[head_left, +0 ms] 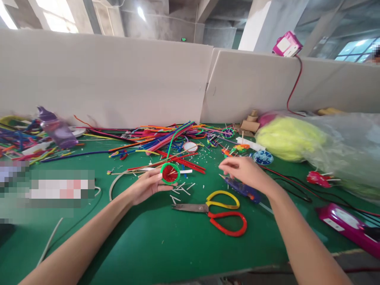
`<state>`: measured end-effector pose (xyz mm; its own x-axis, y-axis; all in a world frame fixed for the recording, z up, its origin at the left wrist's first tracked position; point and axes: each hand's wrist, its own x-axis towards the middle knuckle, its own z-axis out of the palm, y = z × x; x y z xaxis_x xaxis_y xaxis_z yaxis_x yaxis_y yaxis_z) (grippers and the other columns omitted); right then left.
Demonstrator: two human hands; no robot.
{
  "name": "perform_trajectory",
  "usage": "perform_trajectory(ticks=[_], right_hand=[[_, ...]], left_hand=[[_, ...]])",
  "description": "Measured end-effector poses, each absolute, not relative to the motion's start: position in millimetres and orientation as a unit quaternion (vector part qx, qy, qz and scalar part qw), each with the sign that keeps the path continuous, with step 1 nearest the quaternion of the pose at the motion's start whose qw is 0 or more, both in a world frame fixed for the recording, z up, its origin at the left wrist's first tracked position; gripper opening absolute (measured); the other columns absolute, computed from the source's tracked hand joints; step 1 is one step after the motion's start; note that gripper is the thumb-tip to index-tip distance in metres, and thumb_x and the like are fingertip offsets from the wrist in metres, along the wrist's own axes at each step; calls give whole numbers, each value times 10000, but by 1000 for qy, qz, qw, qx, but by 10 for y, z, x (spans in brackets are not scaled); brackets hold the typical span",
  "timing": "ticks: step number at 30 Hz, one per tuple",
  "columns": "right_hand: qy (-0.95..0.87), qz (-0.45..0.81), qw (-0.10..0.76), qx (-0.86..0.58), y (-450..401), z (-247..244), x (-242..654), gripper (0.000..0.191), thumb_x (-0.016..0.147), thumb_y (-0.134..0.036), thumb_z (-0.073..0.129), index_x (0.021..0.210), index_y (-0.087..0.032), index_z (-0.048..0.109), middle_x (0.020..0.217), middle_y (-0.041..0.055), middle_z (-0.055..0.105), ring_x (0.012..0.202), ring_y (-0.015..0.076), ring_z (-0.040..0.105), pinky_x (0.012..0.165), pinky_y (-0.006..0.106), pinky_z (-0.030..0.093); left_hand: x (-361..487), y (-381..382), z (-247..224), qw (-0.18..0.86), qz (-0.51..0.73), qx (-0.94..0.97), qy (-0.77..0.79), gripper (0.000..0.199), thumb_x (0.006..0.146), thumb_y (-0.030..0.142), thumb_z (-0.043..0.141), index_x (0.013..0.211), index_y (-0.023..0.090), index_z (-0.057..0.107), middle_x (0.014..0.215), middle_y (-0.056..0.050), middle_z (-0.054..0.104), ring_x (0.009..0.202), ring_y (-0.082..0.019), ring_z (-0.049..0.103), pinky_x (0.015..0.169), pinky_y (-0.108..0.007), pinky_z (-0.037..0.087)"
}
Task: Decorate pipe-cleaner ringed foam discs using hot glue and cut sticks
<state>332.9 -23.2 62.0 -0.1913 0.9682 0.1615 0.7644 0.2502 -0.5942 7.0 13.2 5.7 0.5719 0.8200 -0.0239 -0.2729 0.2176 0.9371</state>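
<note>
Beyond the scissors (pixel 203 208), the left hand (pixel 147 184) pinches the green-rimmed piece (pixel 168 174), best held steady; whether the right hand (pixel 243 169) grips anything, I cannot tell.

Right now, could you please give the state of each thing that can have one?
Scissors: lying flat, blades together.
Hot-glue gun: lying down, heat unclear.
Left hand: holding green-rimmed red round piece.
Right hand: fingers bent, contents unclear.
Water bottle: capped.
Plastic bag: bulging.
Lower power strip: plug inserted.

Green table (pixel 178 249), pale partition (pixel 118 79), windows (pixel 57 14) — bright
</note>
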Motion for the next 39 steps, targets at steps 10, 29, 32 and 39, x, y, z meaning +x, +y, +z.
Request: perform_trajectory(ticks=[10, 29, 32, 39], right_hand=[[-767, 192, 339, -510, -507, 476, 2693, 182, 818, -367, 641, 867, -199, 692, 729, 4, 676, 564, 116, 545, 545, 241, 433], [-559, 444, 586, -382, -720, 627, 3008, 305, 729, -459, 709, 609, -237, 538, 426, -84, 295, 369, 70, 272, 364, 224, 237], [-624, 498, 468, -378, -812, 642, 3132, 319, 759, -547, 661, 691, -237, 629, 404, -70, 376, 339, 75, 328, 347, 227, 243], [-795, 153, 304, -502, -633, 417, 2577, 173, 865, -322, 608, 964, -200, 679, 774, 18, 680, 596, 116, 566, 577, 257, 452]], left_hand=[[245, 16, 45, 626, 409, 580, 322, 451, 630, 259, 817, 1053, 207, 668, 1127, -78, 691, 1030, -257, 644, 864, -382, 539], [265, -40, 103, 622, 439, 552, 339, 439, 645, 240, 800, 1047, 177, 633, 1109, -77, 672, 1019, -238, 631, 847, -413, 551], [265, -46, 101, 637, 434, 549, 323, 438, 679, 265, 779, 1084, 173, 642, 1127, -105, 674, 1023, -252, 637, 822, -388, 562], [258, -51, 99, 665, 432, 521, 316, 372, 687, 298, 790, 1012, 154, 679, 1106, -98, 677, 1002, -239, 650, 879, -390, 549]])
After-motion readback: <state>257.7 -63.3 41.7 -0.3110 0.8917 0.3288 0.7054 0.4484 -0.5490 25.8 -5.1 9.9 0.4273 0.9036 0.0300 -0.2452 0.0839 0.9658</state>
